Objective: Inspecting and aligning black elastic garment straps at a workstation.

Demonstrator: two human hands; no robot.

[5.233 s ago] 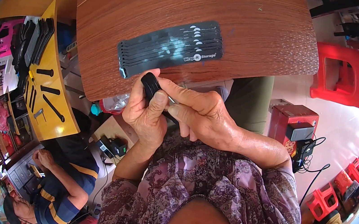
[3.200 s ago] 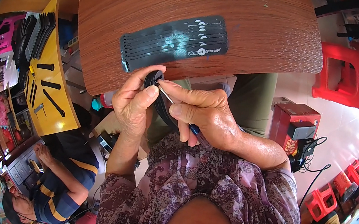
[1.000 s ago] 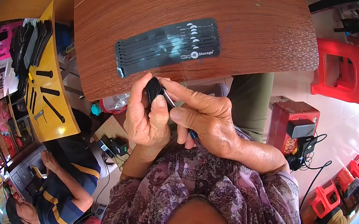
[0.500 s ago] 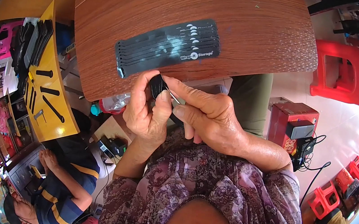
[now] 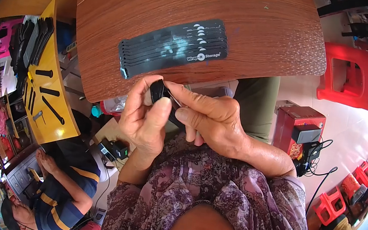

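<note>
My left hand (image 5: 142,121) pinches a small folded piece of black strap (image 5: 157,93) near the table's front edge. Its thumb lies along the near side of the strap and its index finger curls behind. Close against it, my right hand (image 5: 220,120) grips a thin metal tool (image 5: 175,100) between thumb and index finger. The tool's tip points at the strap; its kind cannot be made out. More black material shows below the right fingers, partly hidden. Beyond both hands, a fanned stack of dark printed cards (image 5: 154,55) lies flat on the table.
The brown wooden table (image 5: 259,36) fills the far side. At left, a yellow board (image 5: 56,128) bears black straps and a small metal tool; a co-worker (image 5: 63,183) sits nearby with hands together. A red stool (image 5: 327,87) and a red box (image 5: 293,113) with black cables stand at right.
My left hand has shifted slightly left, and its thumb has straightened along the strap. My right hand stays almost in place, still gripping the tool.
</note>
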